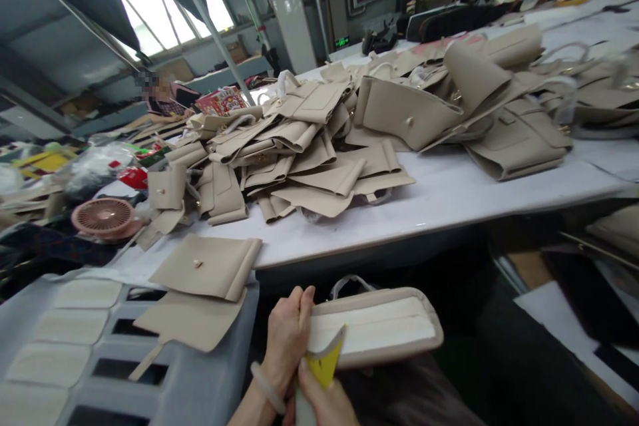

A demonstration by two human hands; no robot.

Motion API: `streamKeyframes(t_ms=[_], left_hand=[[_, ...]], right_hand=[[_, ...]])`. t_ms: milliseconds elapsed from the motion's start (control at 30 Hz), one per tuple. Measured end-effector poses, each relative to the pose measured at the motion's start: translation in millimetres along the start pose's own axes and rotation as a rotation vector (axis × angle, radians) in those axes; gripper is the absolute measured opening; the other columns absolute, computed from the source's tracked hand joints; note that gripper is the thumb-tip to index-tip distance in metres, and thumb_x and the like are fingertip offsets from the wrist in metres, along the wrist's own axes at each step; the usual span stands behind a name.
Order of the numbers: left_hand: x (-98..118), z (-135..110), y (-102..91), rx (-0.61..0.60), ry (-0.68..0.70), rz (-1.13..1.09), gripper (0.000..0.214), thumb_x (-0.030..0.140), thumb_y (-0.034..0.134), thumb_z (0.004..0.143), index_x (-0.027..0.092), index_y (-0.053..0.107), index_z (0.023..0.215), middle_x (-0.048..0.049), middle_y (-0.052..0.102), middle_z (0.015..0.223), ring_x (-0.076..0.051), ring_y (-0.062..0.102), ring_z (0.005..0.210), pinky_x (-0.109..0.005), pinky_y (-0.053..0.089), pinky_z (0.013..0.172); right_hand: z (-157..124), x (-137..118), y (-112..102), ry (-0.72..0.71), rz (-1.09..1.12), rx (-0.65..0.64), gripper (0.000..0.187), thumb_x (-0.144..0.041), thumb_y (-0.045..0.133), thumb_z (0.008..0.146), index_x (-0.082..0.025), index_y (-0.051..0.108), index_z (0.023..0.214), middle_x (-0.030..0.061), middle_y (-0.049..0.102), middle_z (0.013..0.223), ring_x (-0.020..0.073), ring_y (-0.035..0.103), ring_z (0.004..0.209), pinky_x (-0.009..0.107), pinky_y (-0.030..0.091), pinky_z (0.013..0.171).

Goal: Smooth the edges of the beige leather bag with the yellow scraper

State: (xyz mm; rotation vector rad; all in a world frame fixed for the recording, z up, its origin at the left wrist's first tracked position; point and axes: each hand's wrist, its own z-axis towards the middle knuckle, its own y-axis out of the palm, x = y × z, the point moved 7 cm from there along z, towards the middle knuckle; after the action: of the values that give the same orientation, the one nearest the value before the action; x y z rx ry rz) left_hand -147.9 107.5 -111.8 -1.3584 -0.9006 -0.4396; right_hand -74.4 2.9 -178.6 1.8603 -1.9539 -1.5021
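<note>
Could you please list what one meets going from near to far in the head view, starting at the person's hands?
Right hand with a yellow tool → left hand gripping a beige bag panel → flat beige piece with a stud → heap of beige bag parts → white standing air conditioner.

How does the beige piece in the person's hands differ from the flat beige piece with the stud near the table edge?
The held piece is gripped by the left hand, edge-on, showing a white strip inside. The stud piece lies flat and untouched, one edge folded, with a small stud showing. Both are the same beige material.
</note>
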Motion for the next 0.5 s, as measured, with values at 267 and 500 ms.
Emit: streamKeyframes(t_ms=[267, 500], left_hand=[[-2.1, 10.6, -5.6, 0.059, -0.079, -0.239, 0.056, 0.064, 0.047, 0.09, 0.02, 0.056, 0.056, -0.005, 0.057, 0.057, -0.019, 0.051, 0.059, -0.032, 0.033, 0.066], [-44.1, -41.3, -10.6, 0.113, -0.197, -0.714, 0.064, 0.062, 0.022, 0.099, 0.018, 0.049, 0.137, -0.0118, 0.054, 0.142, -0.023, 0.051, 0.131, -0.039, 0.04, 0.11]], right_hand=[[-55.0, -34.5, -11.1, -0.085, -0.097, 0.009, 0.079, -0.09, 0.061, 0.061, -0.018, 0.051, 0.091, -0.0008, 0.058, 0.056, 0.0112, 0.048, 0.037, 0.019, 0.035, 0.034], [-102.4, -212.4, -140.2, -0.44, -0.564, 0.447, 0.055, -0.068, 0.036, 0.094, -0.019, 0.051, 0.115, -0.0038, 0.045, 0.056, 0.0136, 0.041, 0.045, 0.022, 0.036, 0.04]])
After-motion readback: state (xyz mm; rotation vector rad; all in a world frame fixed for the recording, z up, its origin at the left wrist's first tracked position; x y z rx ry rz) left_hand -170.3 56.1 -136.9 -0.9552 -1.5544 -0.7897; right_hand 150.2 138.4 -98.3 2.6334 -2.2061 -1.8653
